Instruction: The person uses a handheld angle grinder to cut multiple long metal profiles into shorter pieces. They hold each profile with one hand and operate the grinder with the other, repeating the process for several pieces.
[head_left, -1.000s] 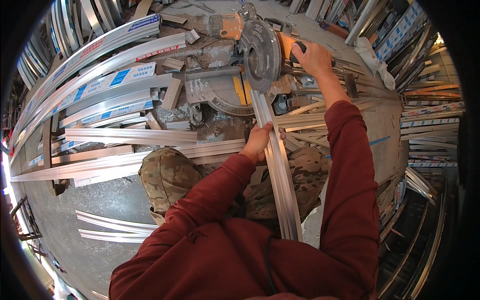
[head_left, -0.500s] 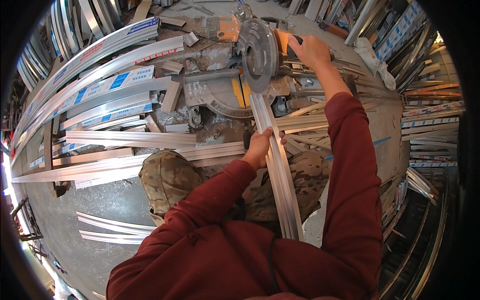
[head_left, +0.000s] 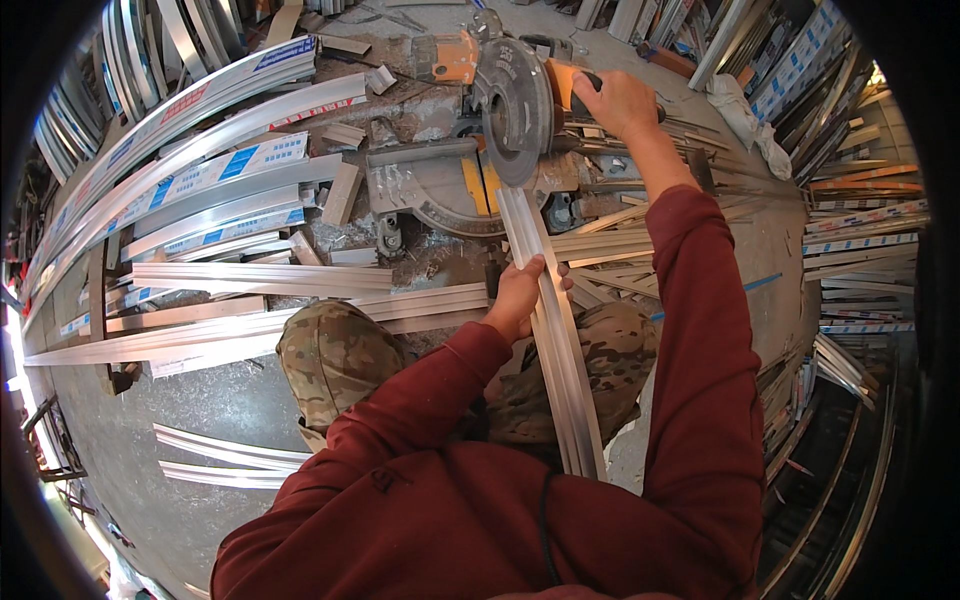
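Note:
An orange and grey miter saw (head_left: 517, 110) stands on the floor in front of me, its round blade guard over the base plate (head_left: 440, 190). My right hand (head_left: 622, 103) is wrapped round the saw's black and orange handle (head_left: 585, 92). My left hand (head_left: 517, 296) grips a long silver metal profile (head_left: 562, 345), fingers under it and thumb on the upper face. The far end of the profile lies on the saw base just below the blade guard; its near end runs back between my camouflage-clad knees toward my body.
Stacked silver profiles (head_left: 260, 278) lie left of the saw, some with printed film. Two short profiles (head_left: 232, 457) rest on the floor at the left. Thin strips (head_left: 600, 245) pile up right of the saw. Bundles of profiles (head_left: 860, 245) fill the right side. A white sack (head_left: 748, 122) lies far right.

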